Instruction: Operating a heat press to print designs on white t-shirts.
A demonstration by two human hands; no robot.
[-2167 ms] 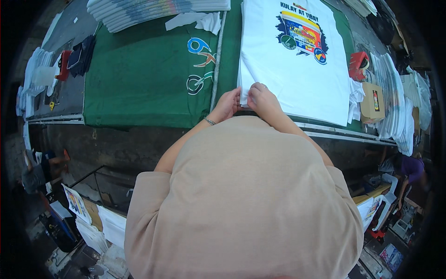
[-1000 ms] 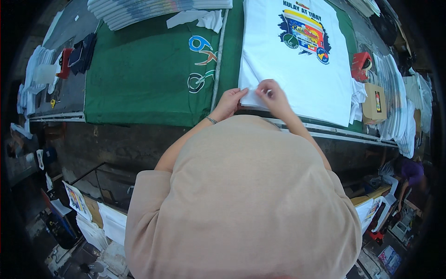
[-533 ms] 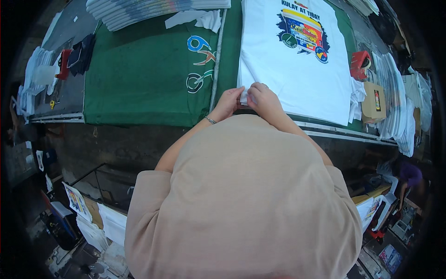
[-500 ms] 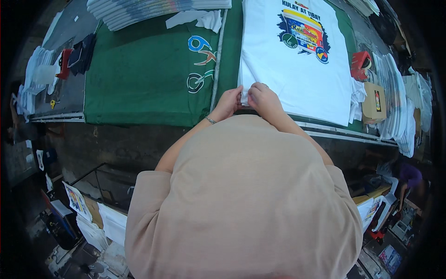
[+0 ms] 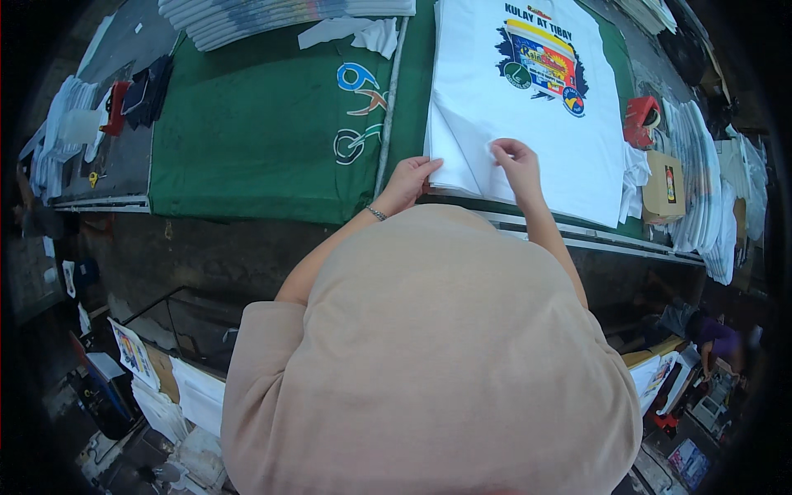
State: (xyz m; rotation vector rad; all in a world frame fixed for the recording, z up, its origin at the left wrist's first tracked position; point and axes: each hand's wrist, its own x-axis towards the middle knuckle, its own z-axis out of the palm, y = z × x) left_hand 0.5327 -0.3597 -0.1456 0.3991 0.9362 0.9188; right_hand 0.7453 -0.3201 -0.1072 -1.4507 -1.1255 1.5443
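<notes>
White printed shirt lies face up, top of a pile of white shirts, on the green cloth that covers the worktable, right of a pale metal strip. Its near left corner is folded back in a slanting flap, baring the white layer beneath; a colourful print sits toward the far end. Right hand: thumb and fingers brought together at the flap's edge, gripping the cloth there (white on white, so the exact bit pinched is hard to read). Left hand: thumb above the near left corner of the pile, pinching its edge; a bracelet circles the wrist. The two hands are apart, with the bared layer between them. Just beyond the shirt's right edge: a crumpled white cloth, a red tape dispenser and a small cardboard box, with a row of folded garments beside them. Left of the strip, the green cloth bears a coloured emblem; at its far end are a stack of folded shirts and a loose white scrap. Further left: dark blue folded cloth next to a red object. Near side: wearer's tan top. At far lower right, a person in purple.
</notes>
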